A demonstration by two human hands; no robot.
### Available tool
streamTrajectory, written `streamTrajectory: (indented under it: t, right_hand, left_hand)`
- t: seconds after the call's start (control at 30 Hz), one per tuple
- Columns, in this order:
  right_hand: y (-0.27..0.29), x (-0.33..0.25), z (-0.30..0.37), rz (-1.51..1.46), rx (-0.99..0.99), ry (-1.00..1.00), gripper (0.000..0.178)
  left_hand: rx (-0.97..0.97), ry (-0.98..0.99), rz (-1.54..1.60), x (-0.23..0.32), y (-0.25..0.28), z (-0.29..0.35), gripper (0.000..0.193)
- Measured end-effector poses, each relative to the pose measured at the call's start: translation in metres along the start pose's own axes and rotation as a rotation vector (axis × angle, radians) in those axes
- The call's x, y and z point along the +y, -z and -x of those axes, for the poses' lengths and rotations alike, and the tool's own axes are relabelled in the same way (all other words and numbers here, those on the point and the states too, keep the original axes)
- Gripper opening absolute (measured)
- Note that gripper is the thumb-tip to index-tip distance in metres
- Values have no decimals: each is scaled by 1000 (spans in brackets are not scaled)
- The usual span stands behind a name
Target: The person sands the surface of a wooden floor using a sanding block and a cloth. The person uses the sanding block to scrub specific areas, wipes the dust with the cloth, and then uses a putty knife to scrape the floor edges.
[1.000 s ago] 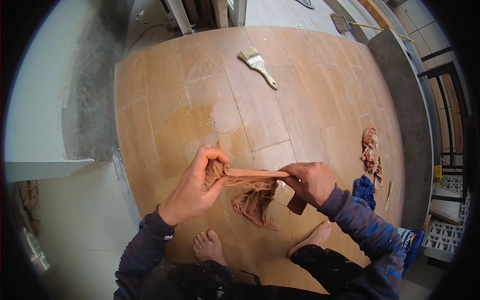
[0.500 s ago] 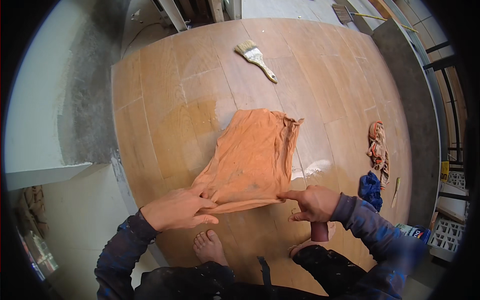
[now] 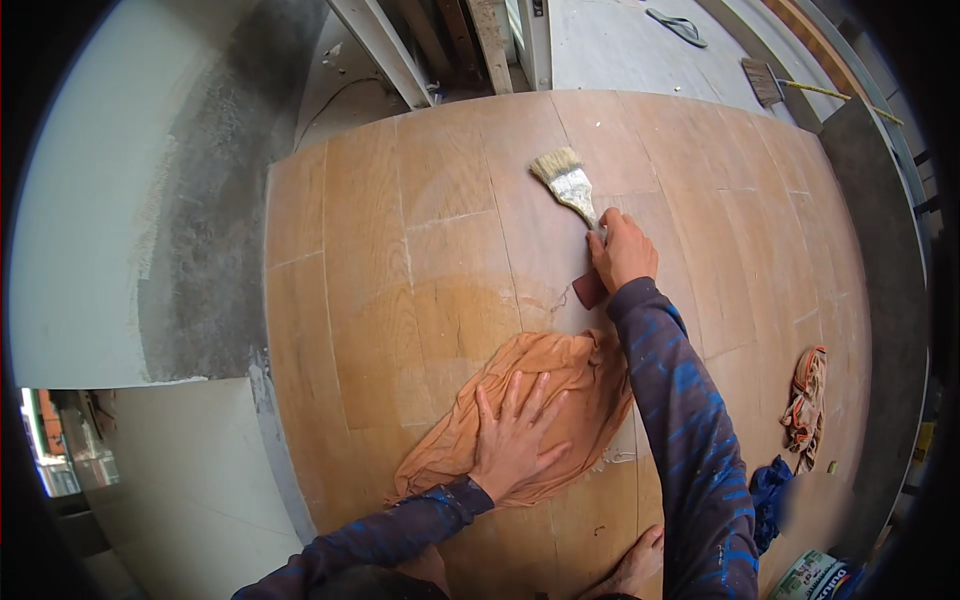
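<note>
My left hand [image 3: 515,447] lies flat with its fingers spread on a crumpled orange cloth [image 3: 575,385] on the wood-look floor [image 3: 370,330]. Farther out, my right hand [image 3: 628,250] has its fingers closed round the handle end of a paintbrush [image 3: 570,188]. The brush has pale bristles, a whitish, stained ferrule and a speckled handle, and its bristles point away to the left. Beneath the same hand sticks out a reddish-brown piece [image 3: 590,290], perhaps sandpaper; how it is held is hidden.
Right of my arm lie a tan glove-like cloth [image 3: 804,405] with orange trim and a blue crumpled cloth [image 3: 770,495]. A paint tin [image 3: 815,578] stands near the lower right. Beyond the floor's far edge are a broom [image 3: 763,82] and a flip-flop [image 3: 678,27]. A grey wall [image 3: 210,220] borders the left.
My right hand has left the orange cloth's corner and reached forward to the brush handle. My left hand has flattened onto the cloth, which is now more bunched. The view has shifted.
</note>
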State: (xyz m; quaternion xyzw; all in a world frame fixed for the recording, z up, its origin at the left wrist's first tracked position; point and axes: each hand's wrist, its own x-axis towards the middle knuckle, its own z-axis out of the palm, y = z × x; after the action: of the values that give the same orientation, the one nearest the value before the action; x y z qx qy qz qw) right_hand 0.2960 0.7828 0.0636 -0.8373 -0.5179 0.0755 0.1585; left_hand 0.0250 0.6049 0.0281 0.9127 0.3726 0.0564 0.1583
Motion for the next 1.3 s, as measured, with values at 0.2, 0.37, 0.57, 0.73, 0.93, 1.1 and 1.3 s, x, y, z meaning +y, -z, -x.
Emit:
streamTrajectory:
  t: [0.2,0.37,0.57,0.73,0.93,1.1,1.3]
  right_hand:
    - [21,97,21,50,65,-151,33]
    - [37,226,87,-32,289,-67,30]
    - [16,196,119,-645,534,-197,31]
    - [-13,147,109,-660,491,-230,31]
    - [-7,162,107,-652,582,-202,35]
    - [-7,175,107,-715,657,-309,39]
    - [-10,205,112,-690,641,-280,38]
  left_hand:
    - [32,135,-46,-47,20,-38,90]
    - [112,317,-198,-112,29,-145,86]
    - [232,413,-224,-205,31,-347,83]
    - [336,208,-214,-204,14,-464,82]
    - [295,-248,41,-83,-29,-390,78]
    - [47,-390,149,-56,-4,-217,82]
    - [-194,-336,170,-78,9,-15,78]
